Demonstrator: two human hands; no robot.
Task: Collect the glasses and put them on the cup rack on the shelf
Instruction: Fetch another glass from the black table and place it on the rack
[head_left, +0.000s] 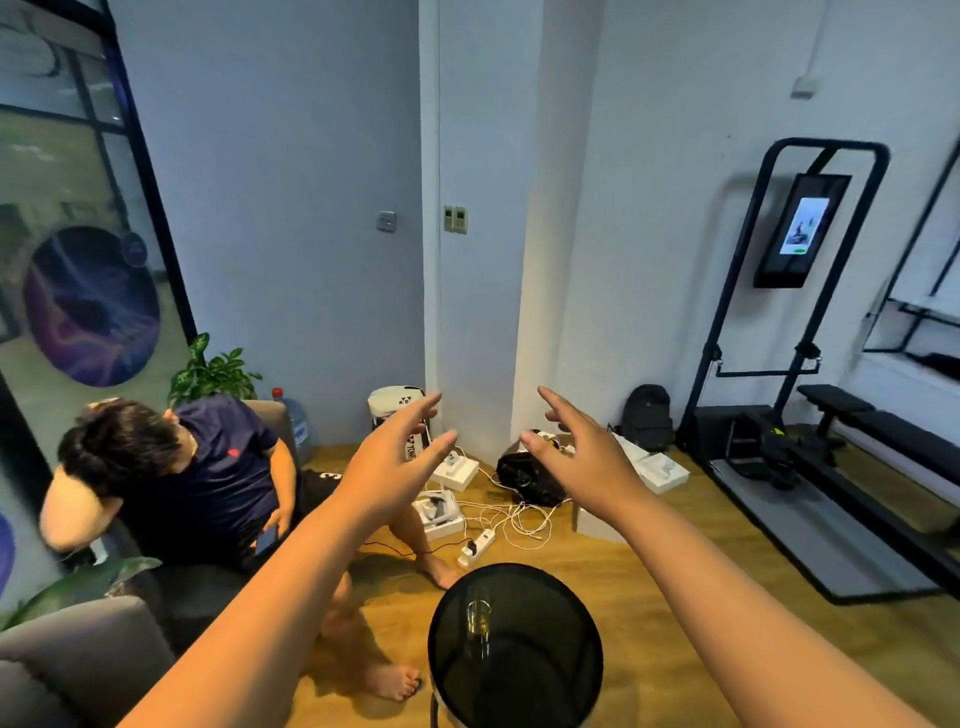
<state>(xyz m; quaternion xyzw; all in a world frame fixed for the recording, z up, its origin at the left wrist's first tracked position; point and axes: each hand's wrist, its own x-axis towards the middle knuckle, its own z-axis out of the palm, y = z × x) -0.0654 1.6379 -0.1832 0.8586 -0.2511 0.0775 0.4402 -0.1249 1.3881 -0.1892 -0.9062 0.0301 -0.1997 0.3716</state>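
Head camera looks forward-down, seemingly close above a round table (519, 649).

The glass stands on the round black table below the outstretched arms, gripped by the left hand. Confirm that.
Not quite. The head view shows the glass standing on the round black table, but no hand grips it: the left hand and right hand are both open and empty, raised well beyond it.
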